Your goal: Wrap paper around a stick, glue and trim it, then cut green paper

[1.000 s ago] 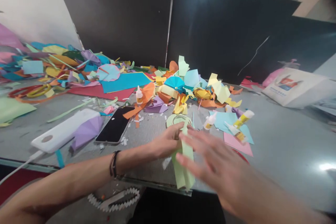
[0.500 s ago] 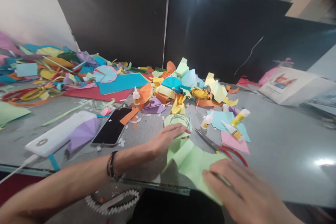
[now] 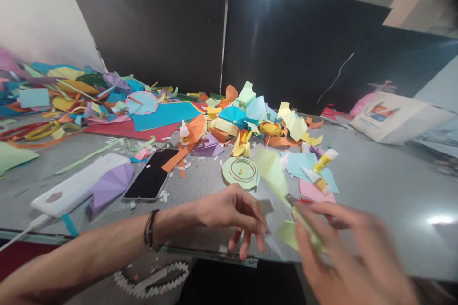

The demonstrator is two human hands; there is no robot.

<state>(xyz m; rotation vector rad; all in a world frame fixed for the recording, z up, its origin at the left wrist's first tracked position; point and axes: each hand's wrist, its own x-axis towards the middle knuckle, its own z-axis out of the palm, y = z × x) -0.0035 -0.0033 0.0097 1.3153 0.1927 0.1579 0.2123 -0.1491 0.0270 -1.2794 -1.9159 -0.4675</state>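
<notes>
My left hand (image 3: 238, 219) hovers low over the near edge of the table, fingers loosely bent and apart, nothing in them. My right hand (image 3: 347, 248), smeared by motion, holds a sheet of light green paper (image 3: 271, 171) that is raised and blurred. A slim part within its fingers is too blurred to name. Just beyond my left hand lies a light green paper disc (image 3: 229, 174) with a thin ring (image 3: 233, 171) on top and a small yellow dot inside it. Red-handled scissors (image 3: 307, 200) are mostly hidden behind the paper and my right hand.
A phone (image 3: 152, 176), a white power bank (image 3: 82, 181) and a purple folded paper (image 3: 112, 186) lie to the left. Glue bottles and a glue stick (image 3: 325, 160) sit at right on blue paper (image 3: 295, 164). Colourful paper scraps pile along the back; a white bag (image 3: 397, 119) stands far right.
My left hand has come off the green paper and drawn nearer, its fingers now bent. My right hand has lifted the sheet and swung it rightward, uncovering the green disc and ring.
</notes>
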